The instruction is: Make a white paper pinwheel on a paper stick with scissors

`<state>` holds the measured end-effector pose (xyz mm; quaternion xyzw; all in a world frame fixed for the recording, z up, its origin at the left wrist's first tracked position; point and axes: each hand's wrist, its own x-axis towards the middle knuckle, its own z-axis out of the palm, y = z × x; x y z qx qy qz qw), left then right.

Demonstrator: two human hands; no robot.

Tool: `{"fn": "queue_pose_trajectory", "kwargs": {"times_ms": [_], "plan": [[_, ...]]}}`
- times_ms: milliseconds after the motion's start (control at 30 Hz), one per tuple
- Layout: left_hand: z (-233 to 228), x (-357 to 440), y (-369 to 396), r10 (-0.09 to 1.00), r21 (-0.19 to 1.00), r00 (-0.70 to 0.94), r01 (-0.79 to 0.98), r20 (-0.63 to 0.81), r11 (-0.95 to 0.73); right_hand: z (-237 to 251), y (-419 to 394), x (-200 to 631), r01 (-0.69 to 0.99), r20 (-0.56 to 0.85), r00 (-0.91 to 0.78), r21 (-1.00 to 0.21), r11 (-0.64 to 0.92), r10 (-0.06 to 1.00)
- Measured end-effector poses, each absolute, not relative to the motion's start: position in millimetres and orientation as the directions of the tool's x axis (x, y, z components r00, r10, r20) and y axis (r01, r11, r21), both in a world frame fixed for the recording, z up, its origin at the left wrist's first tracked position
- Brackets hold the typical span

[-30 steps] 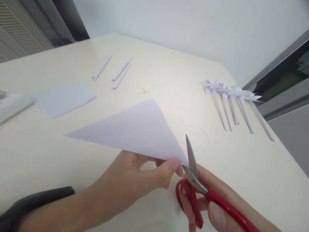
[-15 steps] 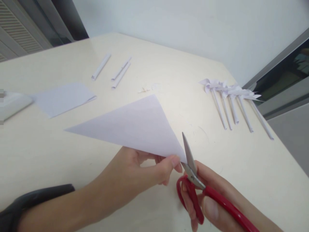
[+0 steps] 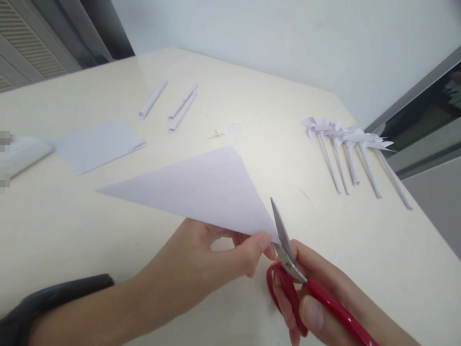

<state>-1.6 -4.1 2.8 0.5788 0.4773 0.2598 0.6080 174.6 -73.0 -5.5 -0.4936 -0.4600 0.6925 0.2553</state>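
Note:
A white paper triangle (image 3: 201, 185) is pinched along its lower edge, near the right corner, by my left hand (image 3: 223, 254); the thumb lies on top and the fingers are partly hidden beneath. My right hand (image 3: 324, 293) is wrapped round the red handles of a pair of scissors (image 3: 288, 262). The scissors' blades are parted, with the paper's right corner between them near the pivot. One blade shows above the paper; the other is mostly hidden below it.
Folded white paper (image 3: 101, 144) lies at left beside a white object (image 3: 25, 154). Three rolled paper tubes (image 3: 153, 98) rest farther back. Several paper pinwheels (image 3: 345, 134) on paper sticks line the right side. Small scraps (image 3: 218, 133) dot the white table (image 3: 252, 101), which meets a wall behind.
The scissors' blades have closed slightly at the paper's right corner. Both hands keep their grips, and the whole view has shifted a little.

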Motion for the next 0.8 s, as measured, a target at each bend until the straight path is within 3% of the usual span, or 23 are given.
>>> {"fn": "queue_pose_trajectory", "kwargs": {"times_ms": [233, 433, 800], "plan": [[1, -1, -4, 0.841, 0.936, 0.429, 0.264, -0.329, 0.232, -8, -73, 176, 0.115, -0.492, -0.372, -0.866, -0.487, 0.787], [4, 4, -10, 0.847, 0.925, 0.371, 0.141, -0.38, 0.353, -9, -75, 173, 0.107, -0.486, -0.385, -0.868, -0.485, 0.785], [0, 7, -13, 0.864, 0.934, 0.36, 0.069, -0.352, 0.352, -9, -75, 171, 0.048, -0.464, -0.433, -0.868, -0.495, 0.773]]}}
